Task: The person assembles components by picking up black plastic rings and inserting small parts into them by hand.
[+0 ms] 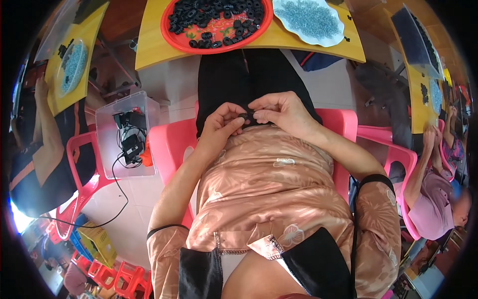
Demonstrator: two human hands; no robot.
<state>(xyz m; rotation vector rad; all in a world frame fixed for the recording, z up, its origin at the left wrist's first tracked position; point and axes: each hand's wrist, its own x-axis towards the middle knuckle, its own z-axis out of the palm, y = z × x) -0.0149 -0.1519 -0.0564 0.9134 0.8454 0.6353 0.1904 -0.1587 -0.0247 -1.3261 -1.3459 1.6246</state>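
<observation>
Above my lap, my left hand point(226, 121) pinches a small black plastic part point(243, 116) between thumb and fingers. My right hand point(281, 109) is close beside it, thumb and forefinger near the part; whether they grip a tiny piece is too small to tell. Ahead of my hands, a red round tray point(220, 31) with a printed bottom holds many similar black plastic parts point(194, 15). To its right lies a white scalloped plate point(278, 15) heaped with small clear bluish pieces point(312, 18).
Both dishes rest on a yellow table point(153, 48). A clear plastic bin point(108, 138) with cables and black adapters stands on the floor at left, a black cord trailing from it. People sit at yellow tables on both sides, near pink chairs point(405, 153). Red stools point(129, 278) stand lower left.
</observation>
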